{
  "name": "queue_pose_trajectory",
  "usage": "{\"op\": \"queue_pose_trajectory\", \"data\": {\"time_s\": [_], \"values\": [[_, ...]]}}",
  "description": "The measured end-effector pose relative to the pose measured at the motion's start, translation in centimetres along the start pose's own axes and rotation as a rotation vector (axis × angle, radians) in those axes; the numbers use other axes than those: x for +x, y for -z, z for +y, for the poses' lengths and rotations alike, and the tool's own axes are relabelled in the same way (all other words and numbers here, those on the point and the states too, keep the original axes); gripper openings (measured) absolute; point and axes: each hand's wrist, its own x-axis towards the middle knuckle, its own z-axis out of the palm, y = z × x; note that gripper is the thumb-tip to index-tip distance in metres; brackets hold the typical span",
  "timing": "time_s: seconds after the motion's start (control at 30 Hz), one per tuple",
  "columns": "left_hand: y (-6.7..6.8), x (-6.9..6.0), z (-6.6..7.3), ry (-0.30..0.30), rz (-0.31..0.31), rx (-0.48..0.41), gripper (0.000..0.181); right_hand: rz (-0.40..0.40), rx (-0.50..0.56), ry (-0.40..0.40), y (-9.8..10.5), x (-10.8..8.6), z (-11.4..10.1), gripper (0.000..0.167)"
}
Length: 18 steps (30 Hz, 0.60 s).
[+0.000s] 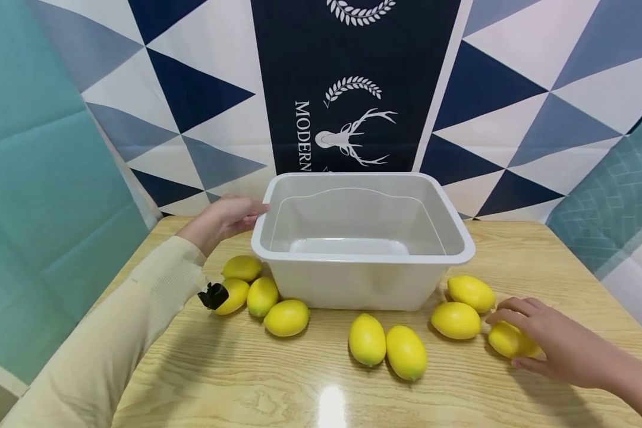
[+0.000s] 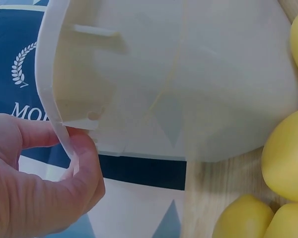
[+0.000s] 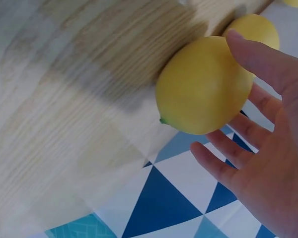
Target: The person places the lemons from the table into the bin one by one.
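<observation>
A pale grey plastic basin stands upright on the wooden table. At its left rim my left hand pinches the edge; the left wrist view shows the rim between thumb and fingers of that hand. On the right, my right hand curves over a lemon, fingers on the far side, thumb on the near side. The right wrist view has this lemon resting on the table, the thumb of the right hand against it; its far side is hidden.
Two lemons lie between the right hand and the basin. Two more lie in front of the basin, and several cluster at its left front corner. A patterned cloth hangs behind the wooden table.
</observation>
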Motion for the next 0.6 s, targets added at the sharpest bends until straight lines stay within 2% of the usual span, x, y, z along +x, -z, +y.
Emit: {"op": "queue_pose_trajectory", "data": {"time_s": [0.2, 0.33, 0.5, 0.6], "values": [[0.0, 0.1, -0.2, -0.008, -0.009, -0.021, 0.05, 0.058, 0.004, 0.022, -0.6, -0.5, -0.1, 0.078], [0.1, 0.2, -0.2, -0.011, -0.021, -0.037, 0.05, 0.06, 0.027, 0.026, -1.0, -0.7, -0.2, 0.081], [0.3, 0.3, -0.3, -0.021, -0.041, -0.057, 0.048, 0.058, 0.05, 0.016, -1.3, -0.6, -0.3, 0.065], [0.3, 0.4, -0.5, -0.017, -0.045, -0.068, 0.048, 0.089, 0.06, 0.03, -1.5, -0.6, -0.4, 0.067]]}}
